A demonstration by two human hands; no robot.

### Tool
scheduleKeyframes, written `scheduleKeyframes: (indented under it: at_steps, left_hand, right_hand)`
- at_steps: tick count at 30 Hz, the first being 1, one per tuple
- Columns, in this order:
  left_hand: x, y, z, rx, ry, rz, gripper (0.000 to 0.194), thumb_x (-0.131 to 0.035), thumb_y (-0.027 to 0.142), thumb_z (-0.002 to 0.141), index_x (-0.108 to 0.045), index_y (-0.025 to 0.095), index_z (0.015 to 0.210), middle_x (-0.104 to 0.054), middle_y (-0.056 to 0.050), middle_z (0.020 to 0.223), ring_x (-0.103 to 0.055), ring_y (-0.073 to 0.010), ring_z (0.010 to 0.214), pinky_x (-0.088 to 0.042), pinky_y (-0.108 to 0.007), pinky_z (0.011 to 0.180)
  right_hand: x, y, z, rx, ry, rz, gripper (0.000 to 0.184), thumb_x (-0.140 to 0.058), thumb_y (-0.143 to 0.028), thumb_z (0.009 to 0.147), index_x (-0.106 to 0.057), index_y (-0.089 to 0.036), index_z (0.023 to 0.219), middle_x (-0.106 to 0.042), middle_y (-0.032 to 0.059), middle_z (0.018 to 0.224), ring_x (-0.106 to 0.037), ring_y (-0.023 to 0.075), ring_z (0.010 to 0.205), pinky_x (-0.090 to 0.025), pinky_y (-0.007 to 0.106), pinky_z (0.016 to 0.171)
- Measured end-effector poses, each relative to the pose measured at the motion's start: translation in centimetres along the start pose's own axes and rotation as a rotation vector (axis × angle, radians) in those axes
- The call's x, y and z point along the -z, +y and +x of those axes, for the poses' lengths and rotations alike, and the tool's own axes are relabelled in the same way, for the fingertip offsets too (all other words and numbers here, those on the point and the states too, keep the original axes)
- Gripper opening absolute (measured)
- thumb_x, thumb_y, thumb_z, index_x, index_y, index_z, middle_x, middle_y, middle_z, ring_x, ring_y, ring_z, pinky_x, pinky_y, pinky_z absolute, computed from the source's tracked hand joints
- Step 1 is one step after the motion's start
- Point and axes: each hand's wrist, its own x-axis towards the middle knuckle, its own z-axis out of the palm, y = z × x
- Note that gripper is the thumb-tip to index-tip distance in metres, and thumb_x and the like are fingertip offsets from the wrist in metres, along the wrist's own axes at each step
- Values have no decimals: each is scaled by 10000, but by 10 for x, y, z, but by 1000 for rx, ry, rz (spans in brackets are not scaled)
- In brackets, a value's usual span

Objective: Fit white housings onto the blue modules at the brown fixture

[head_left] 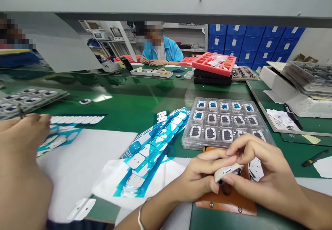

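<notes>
Both my hands meet over the table at the lower right. My left hand (201, 176) pinches a small white rounded device housing (227, 171) between thumb and fingers; a slot shows in its near edge. My right hand (261, 164) grips the same housing from the other side, with its fingertips on the top and its thumb below. Dark parts show at its right end, partly hidden by my fingers. Beneath my hands lies an orange-brown board (216, 200) with metal studs. Just behind them sits a clear plastic tray (186, 133) of similar white housings, some with blue film.
Strips of blue film with white stickers (155, 142) lie on white paper left of my hands. A co-worker's hand (24, 130) works at the far left beside another tray (55, 97). Red trays (214, 63) and a person in blue (171, 48) are across the table.
</notes>
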Motion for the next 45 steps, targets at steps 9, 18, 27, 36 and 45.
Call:
scheduleKeyframes:
  at_steps: [9, 18, 27, 36, 45]
  left_hand:
    - [-1, -5, -4, -20, 134, -134, 486, -542, 603, 901, -655, 325, 1284, -746, -104, 1135, -661, -246, 1054, -509, -395, 930]
    - [-1, -1, 0, -79, 31, -188, 412, -536, 492, 957, -606, 360, 1340, -676, -75, 1226, -687, -160, 869, -543, -333, 869]
    - [-2, -2, 0, -66, 22, -238, 416, -547, 485, 952, -606, 358, 1344, -639, -86, 1277, -689, -145, 792, -572, -299, 748]
    - [-2, -2, 0, -49, 26, -195, 418, -543, 510, 944, -603, 380, 1337, -658, -88, 1235, -687, -163, 825, -563, -373, 847]
    - [-1, 2, -2, 35, 38, -108, 425, -559, 547, 920, -624, 384, 1307, -667, -99, 1200, -663, -250, 1040, -549, -424, 890]
  right_hand:
    - [3, 2, -1, -179, -88, 366, 185, -704, -87, 807, -614, -230, 882, -687, 46, 1001, -679, 188, 917, -567, 280, 717]
    - [6, 3, 0, -235, -117, 502, 190, -680, -60, 853, -654, -249, 857, -703, 5, 988, -668, 142, 948, -571, 243, 783]
    - [6, 1, 1, -209, -100, 457, 191, -675, -44, 843, -654, -233, 846, -711, 11, 960, -678, 143, 920, -572, 261, 808]
    - [5, 2, 0, -208, -80, 434, 183, -667, -51, 838, -638, -232, 834, -703, 17, 937, -680, 151, 895, -576, 285, 789]
    - [3, 1, -1, -224, -65, 426, 130, -694, -173, 877, -607, -224, 796, -691, 41, 898, -686, 181, 851, -579, 297, 710]
